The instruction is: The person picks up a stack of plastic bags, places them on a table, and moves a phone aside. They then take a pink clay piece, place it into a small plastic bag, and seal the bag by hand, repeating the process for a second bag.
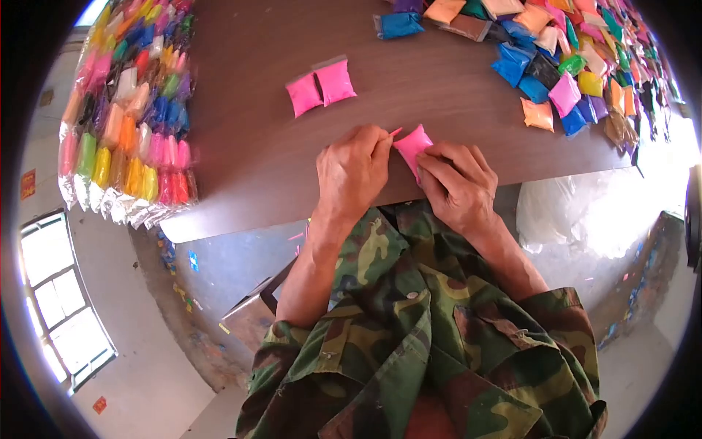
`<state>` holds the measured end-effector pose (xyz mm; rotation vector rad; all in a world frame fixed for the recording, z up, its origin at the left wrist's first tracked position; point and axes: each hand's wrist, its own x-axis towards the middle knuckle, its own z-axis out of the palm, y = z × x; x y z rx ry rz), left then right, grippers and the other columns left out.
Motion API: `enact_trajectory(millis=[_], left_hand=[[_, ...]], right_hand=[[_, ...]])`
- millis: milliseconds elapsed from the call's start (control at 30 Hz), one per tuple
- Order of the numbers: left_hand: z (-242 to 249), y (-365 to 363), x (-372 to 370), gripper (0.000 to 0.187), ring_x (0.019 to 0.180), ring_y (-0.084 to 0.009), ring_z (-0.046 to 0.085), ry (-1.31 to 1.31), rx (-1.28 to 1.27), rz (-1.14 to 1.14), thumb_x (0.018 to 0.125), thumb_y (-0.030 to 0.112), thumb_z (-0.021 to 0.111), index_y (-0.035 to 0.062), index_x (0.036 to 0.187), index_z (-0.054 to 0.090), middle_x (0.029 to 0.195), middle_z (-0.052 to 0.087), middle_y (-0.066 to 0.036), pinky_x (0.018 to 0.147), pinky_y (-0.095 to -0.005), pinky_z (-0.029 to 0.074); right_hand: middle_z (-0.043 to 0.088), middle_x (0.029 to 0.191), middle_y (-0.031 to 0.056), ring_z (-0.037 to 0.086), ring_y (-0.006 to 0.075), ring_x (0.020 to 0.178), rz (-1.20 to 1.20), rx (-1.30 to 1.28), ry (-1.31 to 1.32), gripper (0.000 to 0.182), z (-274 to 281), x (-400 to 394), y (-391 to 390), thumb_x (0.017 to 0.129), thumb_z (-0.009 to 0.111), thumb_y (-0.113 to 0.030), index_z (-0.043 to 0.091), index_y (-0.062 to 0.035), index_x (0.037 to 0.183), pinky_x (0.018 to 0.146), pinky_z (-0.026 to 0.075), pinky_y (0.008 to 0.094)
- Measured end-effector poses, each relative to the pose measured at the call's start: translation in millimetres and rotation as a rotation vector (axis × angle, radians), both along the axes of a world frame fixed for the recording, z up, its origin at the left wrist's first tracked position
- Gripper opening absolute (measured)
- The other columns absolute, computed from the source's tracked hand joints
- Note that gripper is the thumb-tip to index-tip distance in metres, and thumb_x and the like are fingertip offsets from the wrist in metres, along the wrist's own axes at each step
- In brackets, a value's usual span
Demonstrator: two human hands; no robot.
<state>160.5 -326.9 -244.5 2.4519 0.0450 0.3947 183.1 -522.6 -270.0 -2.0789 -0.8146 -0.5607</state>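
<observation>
Over the near part of the table, my right hand (462, 181) grips a small pink packet (414, 143) by its lower right side. My left hand (352, 170) is closed in a pinch just left of that packet. A thin pink stick-like piece (395, 133) pokes out from its fingertips toward the packet's upper left corner. Two more pink packets lie side by side farther up the table, a left one (304, 95) and a right one (336, 80), both with clear edges along the top.
Many colored packets (545, 69) are heaped at the table's (248, 146) far right. On the left stand rows of clear bags (131, 124) filled with colored packets. A box (252, 318) sits below the table edge, and white plastic (552, 212) lies at lower right.
</observation>
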Motion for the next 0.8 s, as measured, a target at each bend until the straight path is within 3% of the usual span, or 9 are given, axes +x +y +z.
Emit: enact_trajectory(millis=[100,233,333,433,533,733,800], left_hand=[[8.8,-4.3,-10.2,0.009,0.074,-0.0372,0.071,0.058,-0.172,0.026,0.092,0.009,0.076,0.0054,0.088,0.069,0.084,0.072,-0.014,0.064,-0.045,0.055],[-0.8,-18.8,-20.0,0.01,0.072,-0.0378,0.07,-0.033,-0.166,-0.006,0.094,0.01,0.075,0.0051,0.088,0.068,0.085,0.073,-0.013,0.063,-0.0463,0.055],[-11.8,-9.9,-11.5,0.011,0.072,-0.0376,0.07,-0.038,-0.093,0.064,0.095,0.012,0.074,0.0054,0.089,0.068,0.085,0.073,-0.013,0.062,-0.0466,0.054],[-10.5,-2.3,-4.4,0.007,0.063,-0.0223,0.066,-0.065,-0.129,0.085,0.092,0.003,0.079,0.0001,0.092,0.072,0.079,0.071,-0.014,0.059,-0.0341,0.051],[-2.9,-3.1,-11.9,0.007,0.064,-0.0183,0.066,-0.051,-0.228,0.042,0.093,0.002,0.078,-0.0006,0.094,0.073,0.078,0.07,-0.013,0.059,-0.0327,0.051],[2.2,-10.7,-28.5,0.004,0.068,-0.0169,0.068,0.002,-0.251,-0.03,0.095,0.002,0.077,0.0001,0.098,0.075,0.081,0.073,-0.012,0.062,-0.0315,0.053],[0.9,-14.0,-31.0,0.005,0.07,-0.0202,0.07,0.006,-0.204,-0.085,0.094,0.004,0.078,0.0002,0.097,0.075,0.085,0.075,-0.013,0.064,-0.0322,0.055]], right_hand=[[0.071,0.1,0.0018,0.067,0.0236,0.08,-0.019,0.007,0.0,0.025,-1.3,1.5,2.5,0.074,0.086,-0.004,0.078,-0.0106,0.096,0.068,0.056,0.0354],[0.07,0.099,0.0016,0.067,0.0241,0.08,-0.035,0.0,0.018,0.023,-1.9,-0.7,3.8,0.075,0.087,-0.005,0.078,-0.0116,0.096,0.068,0.056,0.0357],[0.07,0.1,0.0018,0.068,0.0246,0.08,-0.018,0.007,0.01,0.023,-2.2,0.5,3.1,0.077,0.087,-0.005,0.078,-0.0123,0.097,0.068,0.056,0.0361],[0.07,0.104,0.003,0.07,0.0238,0.082,-0.002,0.004,0.025,0.021,-3.3,0.1,2.2,0.078,0.086,-0.005,0.078,-0.011,0.096,0.069,0.057,0.0363],[0.071,0.114,0.007,0.072,0.0271,0.088,0.015,-0.035,0.19,0.026,6.3,-5.3,-4.4,0.08,0.083,-0.003,0.077,-0.0088,0.105,0.074,0.06,0.0382],[0.068,0.136,0.0146,0.072,0.0365,0.112,0.138,-0.146,0.24,0.045,28.3,9.3,-12.7,0.083,0.079,0.0,0.07,-0.0065,0.126,0.089,0.061,0.0424],[0.066,0.138,0.016,0.071,0.036,0.114,0.146,-0.194,0.25,0.043,28.4,11.0,-15.0,0.083,0.079,-0.001,0.072,-0.0067,0.125,0.09,0.061,0.0414]])
